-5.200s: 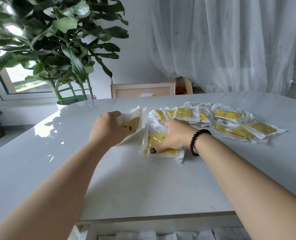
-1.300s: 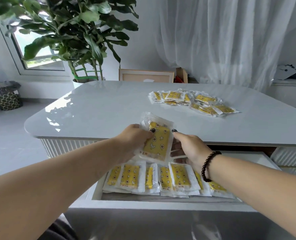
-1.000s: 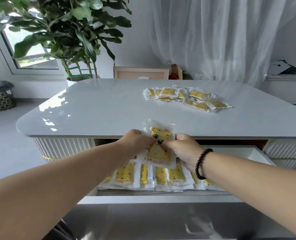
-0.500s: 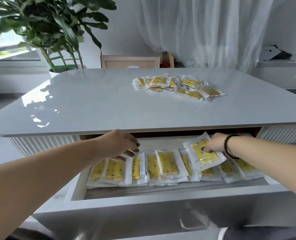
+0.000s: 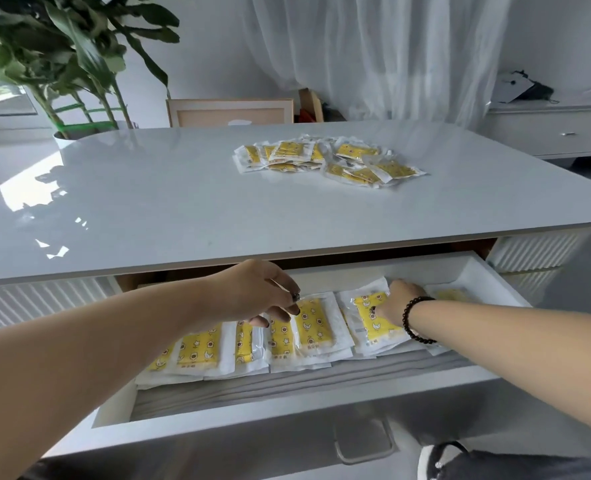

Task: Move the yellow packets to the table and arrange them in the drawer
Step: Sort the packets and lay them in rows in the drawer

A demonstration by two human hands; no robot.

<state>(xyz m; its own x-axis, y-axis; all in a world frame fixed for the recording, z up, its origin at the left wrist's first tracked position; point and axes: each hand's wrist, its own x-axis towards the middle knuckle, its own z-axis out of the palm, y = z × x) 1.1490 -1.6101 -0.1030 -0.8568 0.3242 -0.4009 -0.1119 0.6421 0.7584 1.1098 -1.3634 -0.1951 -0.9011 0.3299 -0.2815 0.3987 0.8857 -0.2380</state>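
Head-worn wide view looks forward and down, close over the open drawer (image 5: 287, 420).

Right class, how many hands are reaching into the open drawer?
2. The left hand is above the middle packets; the right hand holds a packet further right.

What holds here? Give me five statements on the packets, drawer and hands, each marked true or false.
1. The drawer is pulled open under the table. True.
2. No packets remain on the table. False: a pile of yellow packets still lies on its far side.
3. The right hand rests on a packet in the drawer. True.
4. The left hand lifts a packet high above the table. False: it is down at the row of packets in the drawer.
5. A beaded bracelet is on the left wrist. False: it is on the right wrist.
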